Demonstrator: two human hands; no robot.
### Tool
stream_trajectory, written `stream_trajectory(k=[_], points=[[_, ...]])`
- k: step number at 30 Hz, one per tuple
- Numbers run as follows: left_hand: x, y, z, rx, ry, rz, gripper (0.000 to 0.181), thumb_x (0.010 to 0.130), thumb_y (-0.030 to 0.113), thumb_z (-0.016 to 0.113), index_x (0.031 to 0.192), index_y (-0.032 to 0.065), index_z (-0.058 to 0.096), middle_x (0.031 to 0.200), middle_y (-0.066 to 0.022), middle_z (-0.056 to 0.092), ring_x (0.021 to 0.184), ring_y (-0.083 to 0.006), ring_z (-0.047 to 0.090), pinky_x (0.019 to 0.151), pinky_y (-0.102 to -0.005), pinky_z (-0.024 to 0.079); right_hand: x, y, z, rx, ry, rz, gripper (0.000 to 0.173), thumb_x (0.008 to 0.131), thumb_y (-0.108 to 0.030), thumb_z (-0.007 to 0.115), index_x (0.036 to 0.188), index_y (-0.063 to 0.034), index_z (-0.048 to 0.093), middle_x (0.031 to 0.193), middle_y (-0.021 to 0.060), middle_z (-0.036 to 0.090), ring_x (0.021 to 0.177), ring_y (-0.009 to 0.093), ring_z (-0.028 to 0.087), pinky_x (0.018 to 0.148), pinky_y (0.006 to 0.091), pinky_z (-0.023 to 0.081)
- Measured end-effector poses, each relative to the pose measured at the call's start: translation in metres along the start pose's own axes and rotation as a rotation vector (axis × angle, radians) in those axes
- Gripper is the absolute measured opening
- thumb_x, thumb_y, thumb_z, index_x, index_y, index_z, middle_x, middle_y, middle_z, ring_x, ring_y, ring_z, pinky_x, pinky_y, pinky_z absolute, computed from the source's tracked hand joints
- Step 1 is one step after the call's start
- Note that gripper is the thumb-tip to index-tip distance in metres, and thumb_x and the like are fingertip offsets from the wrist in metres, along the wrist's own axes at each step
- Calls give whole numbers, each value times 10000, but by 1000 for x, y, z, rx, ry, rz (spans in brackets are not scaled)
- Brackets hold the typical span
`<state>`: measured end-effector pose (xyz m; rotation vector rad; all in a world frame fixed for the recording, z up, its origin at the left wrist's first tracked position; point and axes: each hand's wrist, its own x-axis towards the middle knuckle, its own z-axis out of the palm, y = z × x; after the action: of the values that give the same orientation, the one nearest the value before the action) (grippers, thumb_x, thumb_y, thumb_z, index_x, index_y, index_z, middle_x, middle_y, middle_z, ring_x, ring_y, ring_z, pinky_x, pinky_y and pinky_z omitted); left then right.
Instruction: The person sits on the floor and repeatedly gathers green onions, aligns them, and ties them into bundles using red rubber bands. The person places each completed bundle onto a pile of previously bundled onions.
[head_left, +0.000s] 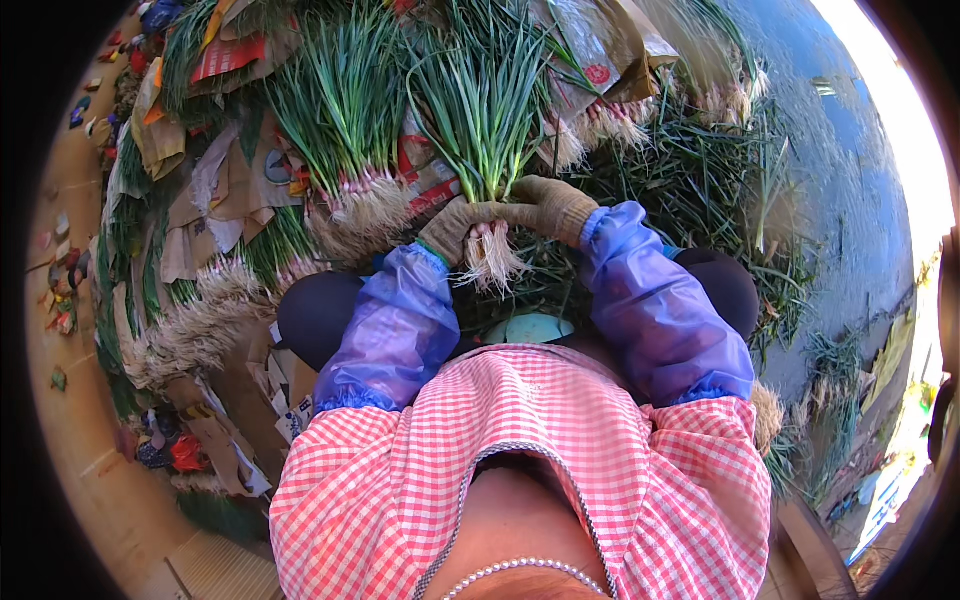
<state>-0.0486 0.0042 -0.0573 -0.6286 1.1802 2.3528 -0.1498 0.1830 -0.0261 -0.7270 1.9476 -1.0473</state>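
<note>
Between my knees I hold a bunch of green garlic (484, 120), leaves pointing away from me and pale roots hanging toward me. My left hand (448, 227), in a tan knit glove, wraps the lower stems from the left, just above the pinkish bulbs. From the right, my right hand (553, 206), gloved the same way, grips the stems, its fingers meeting the left hand's. Some fingers are hidden behind the bunch. To the left lies another trimmed-looking bunch (349, 127), its long roots toward me.
Loose green leaves (675, 172) litter the ground at right. Brown paper sheets (622, 52) cover more bunches ahead. Rows of rooted bunches (217, 307) stretch along the left. Wet-looking grey ground (832, 172) lies beyond the leaves. Several people (161, 439) appear small at the far left.
</note>
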Motion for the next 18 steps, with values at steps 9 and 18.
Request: stream_trajectory(k=[9, 18], points=[[4, 8, -4, 327, -6, 22, 212, 745, 152, 702, 870, 5, 615, 658, -50, 619, 461, -55, 518, 397, -174, 408, 11, 63, -4, 167, 285, 115, 381, 869, -302, 587, 1159, -54, 592, 958, 131, 665, 826, 259, 641, 744, 382, 492], [17, -1, 7, 696, 204, 21, 160, 644, 127, 738, 744, 45, 643, 581, -46, 605, 455, -113, 548, 385, -234, 411, -5, 29, 28, 272, 9, 167, 342, 856, -233, 635, 1137, -42, 593, 960, 90, 669, 799, 209, 641, 739, 342, 501]])
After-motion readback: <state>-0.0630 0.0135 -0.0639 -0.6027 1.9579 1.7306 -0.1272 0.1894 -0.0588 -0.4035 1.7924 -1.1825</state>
